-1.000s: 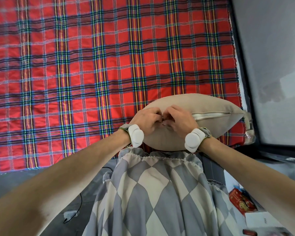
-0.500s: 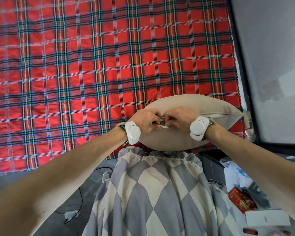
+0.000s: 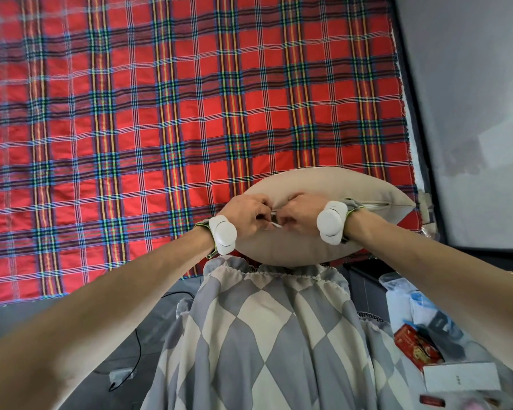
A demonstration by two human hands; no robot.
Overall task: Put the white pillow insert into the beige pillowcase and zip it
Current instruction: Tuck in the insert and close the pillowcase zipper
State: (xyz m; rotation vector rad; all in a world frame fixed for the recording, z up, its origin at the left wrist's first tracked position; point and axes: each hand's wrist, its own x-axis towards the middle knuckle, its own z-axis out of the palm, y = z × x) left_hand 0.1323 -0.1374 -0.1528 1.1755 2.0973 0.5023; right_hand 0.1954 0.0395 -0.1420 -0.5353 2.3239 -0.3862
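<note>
While the plump beige fabric pillowcase (image 3: 323,184) lies stuffed at the near right corner of the red plaid blanket (image 3: 160,113), its zipper seam (image 3: 376,205) runs left-right. The left hand (image 3: 246,216) and right hand (image 3: 301,214), fingers curled, pinch that seam mid-length, with a sliver of what is probably the white pillow insert (image 3: 274,221) between them. The zipped stretch is right of the right hand, so the pull likely goes left; the slider is hidden.

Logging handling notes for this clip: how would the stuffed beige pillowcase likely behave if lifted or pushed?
The beige pillowcase looks plump and rounded, so probably soft and light for its size. The left hand and right hand pinch its fabric at the seam, so a grip would likely bunch it.
</note>
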